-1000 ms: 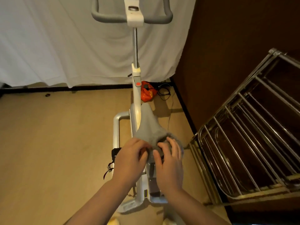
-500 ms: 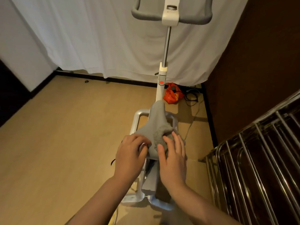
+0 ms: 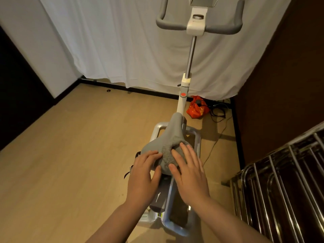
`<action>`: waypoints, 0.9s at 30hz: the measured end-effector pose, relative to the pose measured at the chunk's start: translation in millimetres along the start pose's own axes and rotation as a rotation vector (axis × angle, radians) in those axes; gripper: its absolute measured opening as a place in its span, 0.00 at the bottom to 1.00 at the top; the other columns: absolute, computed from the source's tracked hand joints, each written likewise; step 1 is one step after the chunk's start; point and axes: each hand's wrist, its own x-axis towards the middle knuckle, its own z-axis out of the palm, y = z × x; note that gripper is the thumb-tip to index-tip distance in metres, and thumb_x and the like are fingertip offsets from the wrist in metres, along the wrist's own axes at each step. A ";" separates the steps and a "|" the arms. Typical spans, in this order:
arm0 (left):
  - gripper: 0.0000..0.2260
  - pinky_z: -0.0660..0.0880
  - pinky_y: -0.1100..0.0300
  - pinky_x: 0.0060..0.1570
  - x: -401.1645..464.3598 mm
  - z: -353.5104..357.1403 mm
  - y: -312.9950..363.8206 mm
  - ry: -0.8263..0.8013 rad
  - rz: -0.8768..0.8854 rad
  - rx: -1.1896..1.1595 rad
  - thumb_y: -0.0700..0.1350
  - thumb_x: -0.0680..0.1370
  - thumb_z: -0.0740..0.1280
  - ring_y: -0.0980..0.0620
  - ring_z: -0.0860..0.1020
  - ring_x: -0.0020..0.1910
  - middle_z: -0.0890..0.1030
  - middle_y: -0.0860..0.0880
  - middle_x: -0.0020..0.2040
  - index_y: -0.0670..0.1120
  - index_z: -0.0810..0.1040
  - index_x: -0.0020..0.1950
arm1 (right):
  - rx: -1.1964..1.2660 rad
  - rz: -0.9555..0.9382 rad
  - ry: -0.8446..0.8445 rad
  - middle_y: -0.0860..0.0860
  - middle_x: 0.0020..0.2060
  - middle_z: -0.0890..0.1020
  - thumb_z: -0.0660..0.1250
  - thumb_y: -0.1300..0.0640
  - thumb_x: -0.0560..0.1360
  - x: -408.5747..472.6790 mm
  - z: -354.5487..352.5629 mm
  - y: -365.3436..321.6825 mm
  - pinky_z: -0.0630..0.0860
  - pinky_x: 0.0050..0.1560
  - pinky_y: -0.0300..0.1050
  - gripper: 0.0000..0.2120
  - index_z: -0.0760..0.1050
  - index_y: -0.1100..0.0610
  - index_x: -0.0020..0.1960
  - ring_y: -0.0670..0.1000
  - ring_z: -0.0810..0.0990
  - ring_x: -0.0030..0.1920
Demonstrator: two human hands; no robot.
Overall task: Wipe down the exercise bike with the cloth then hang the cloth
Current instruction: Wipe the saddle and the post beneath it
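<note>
A white exercise bike (image 3: 182,102) stands in front of me, with grey handlebars (image 3: 199,28) at the top and a grey saddle (image 3: 172,132) near my hands. A grey fuzzy cloth (image 3: 167,156) lies bunched on the saddle's rear. My right hand (image 3: 190,172) presses flat on the cloth with straight, spread fingers. My left hand (image 3: 142,174) rests on the saddle's left rear, its fingertips touching the cloth's edge. The saddle's back edge is hidden under both hands.
A metal drying rack (image 3: 284,186) stands at the lower right. A red bag (image 3: 197,109) and black cables (image 3: 218,112) lie on the wooden floor by the white curtain (image 3: 122,50). A dark wall (image 3: 280,85) runs along the right.
The view has swung left and tilted up, so more handlebar shows and less of the rack. Both hands have flattened out on the cloth and saddle; the left fingers were curled before.
</note>
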 end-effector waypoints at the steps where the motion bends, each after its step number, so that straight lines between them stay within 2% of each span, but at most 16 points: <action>1: 0.14 0.68 0.64 0.59 0.9 -0.5 -0.6 -0.001 0.000 0.005 0.47 0.75 0.64 0.63 0.69 0.61 0.75 0.60 0.60 0.53 0.78 0.60 | 0.026 0.037 0.009 0.45 0.78 0.55 0.40 0.37 0.80 -6.4 1.0 -5.3 0.59 0.74 0.59 0.26 0.59 0.42 0.75 0.47 0.46 0.78; 3: 0.14 0.65 0.70 0.60 -0.4 -1.9 -1.2 -0.009 0.000 -0.002 0.46 0.75 0.64 0.65 0.68 0.62 0.74 0.62 0.60 0.53 0.78 0.60 | 0.027 0.102 0.015 0.46 0.78 0.55 0.40 0.39 0.81 -26.1 5.8 -23.4 0.60 0.73 0.59 0.26 0.61 0.42 0.74 0.50 0.48 0.78; 5: 0.15 0.63 0.74 0.61 -3.6 -3.5 -1.3 -0.029 -0.004 -0.022 0.45 0.75 0.64 0.65 0.67 0.64 0.74 0.62 0.62 0.53 0.77 0.62 | -0.013 0.059 0.003 0.48 0.78 0.56 0.39 0.40 0.82 -32.5 6.0 -28.2 0.60 0.71 0.59 0.26 0.63 0.43 0.73 0.53 0.51 0.78; 7: 0.16 0.63 0.73 0.61 -2.9 -5.5 -1.5 -0.051 0.012 -0.023 0.47 0.76 0.64 0.64 0.67 0.64 0.74 0.61 0.63 0.53 0.77 0.64 | -0.031 0.042 -0.032 0.43 0.77 0.49 0.35 0.37 0.80 -12.2 0.8 -14.5 0.56 0.75 0.60 0.28 0.58 0.42 0.75 0.49 0.45 0.78; 9: 0.15 0.65 0.72 0.60 1.2 -7.6 -3.7 -0.070 0.031 0.002 0.48 0.76 0.64 0.64 0.68 0.62 0.74 0.61 0.61 0.53 0.77 0.63 | 0.030 0.125 -0.042 0.39 0.75 0.43 0.34 0.36 0.77 -0.8 -5.5 -15.3 0.52 0.76 0.58 0.31 0.54 0.41 0.77 0.44 0.40 0.77; 11: 0.13 0.66 0.72 0.55 7.0 -12.1 -4.1 -0.074 0.024 -0.005 0.46 0.76 0.63 0.63 0.70 0.57 0.76 0.62 0.57 0.54 0.79 0.59 | 0.005 0.173 -0.036 0.44 0.77 0.46 0.35 0.36 0.78 -12.0 -2.4 -35.6 0.53 0.76 0.60 0.31 0.57 0.44 0.76 0.48 0.43 0.78; 13: 0.12 0.66 0.72 0.52 14.4 -18.2 -4.9 -0.079 0.028 -0.021 0.43 0.75 0.62 0.61 0.72 0.53 0.78 0.63 0.53 0.54 0.80 0.55 | -0.055 0.161 -0.090 0.51 0.78 0.56 0.36 0.39 0.81 -23.1 -0.6 -48.8 0.60 0.71 0.63 0.30 0.63 0.47 0.74 0.54 0.51 0.78; 14: 0.11 0.66 0.73 0.51 18.3 -21.0 -5.9 -0.088 0.039 -0.020 0.43 0.75 0.62 0.61 0.72 0.52 0.78 0.63 0.51 0.53 0.80 0.53 | -0.084 0.139 -0.107 0.51 0.78 0.56 0.35 0.40 0.81 -21.3 -1.0 -45.1 0.61 0.71 0.64 0.30 0.63 0.46 0.74 0.54 0.51 0.78; 15: 0.11 0.66 0.73 0.50 22.1 -22.9 -7.3 -0.097 0.054 -0.011 0.43 0.75 0.62 0.61 0.72 0.50 0.78 0.63 0.49 0.53 0.80 0.52 | -0.111 0.119 -0.125 0.48 0.78 0.52 0.33 0.39 0.80 -14.2 -2.3 -36.9 0.59 0.72 0.64 0.31 0.60 0.45 0.75 0.52 0.47 0.78; 17: 0.10 0.66 0.72 0.49 31.0 -24.9 -8.4 -0.127 0.082 0.008 0.42 0.75 0.63 0.61 0.71 0.48 0.77 0.62 0.46 0.53 0.81 0.51 | -0.084 0.149 -0.130 0.43 0.78 0.42 0.29 0.37 0.75 2.3 -9.4 -28.9 0.50 0.76 0.61 0.34 0.51 0.43 0.78 0.48 0.38 0.78; 19: 0.10 0.66 0.70 0.47 38.3 -26.7 -8.1 -0.167 0.079 0.008 0.40 0.75 0.66 0.61 0.70 0.47 0.76 0.61 0.44 0.54 0.80 0.48 | -0.049 0.257 -0.121 0.45 0.78 0.44 0.28 0.37 0.74 0.4 -7.3 -44.8 0.46 0.76 0.60 0.35 0.50 0.43 0.78 0.49 0.38 0.78; 21: 0.10 0.67 0.66 0.45 44.3 -30.4 -8.5 -0.214 0.067 -0.002 0.38 0.73 0.67 0.61 0.70 0.47 0.75 0.60 0.42 0.55 0.77 0.44 | -0.069 0.299 -0.077 0.48 0.78 0.51 0.31 0.39 0.78 -13.3 -2.9 -65.1 0.52 0.74 0.63 0.33 0.57 0.46 0.77 0.52 0.44 0.78; 22: 0.10 0.68 0.65 0.44 47.6 -33.6 -9.5 -0.249 0.078 -0.008 0.38 0.73 0.68 0.61 0.70 0.47 0.75 0.60 0.42 0.55 0.77 0.43 | -0.081 0.299 -0.061 0.47 0.78 0.51 0.33 0.39 0.79 -15.7 -1.7 -67.1 0.54 0.73 0.64 0.31 0.58 0.46 0.76 0.52 0.44 0.78; 25: 0.10 0.68 0.67 0.46 60.2 -39.9 -17.7 -0.337 0.156 -0.019 0.38 0.74 0.68 0.61 0.71 0.49 0.76 0.61 0.44 0.55 0.80 0.46 | 0.045 0.356 -0.094 0.41 0.78 0.42 0.40 0.41 0.81 5.5 -5.5 -44.3 0.50 0.76 0.58 0.25 0.52 0.42 0.77 0.46 0.37 0.77; 27: 0.12 0.71 0.64 0.49 62.7 -40.2 -21.9 -0.336 0.168 -0.077 0.37 0.74 0.68 0.60 0.73 0.51 0.77 0.61 0.47 0.54 0.80 0.49 | 0.188 0.510 -0.013 0.40 0.78 0.44 0.45 0.43 0.83 12.6 -7.4 -48.4 0.56 0.75 0.57 0.23 0.53 0.42 0.77 0.44 0.39 0.77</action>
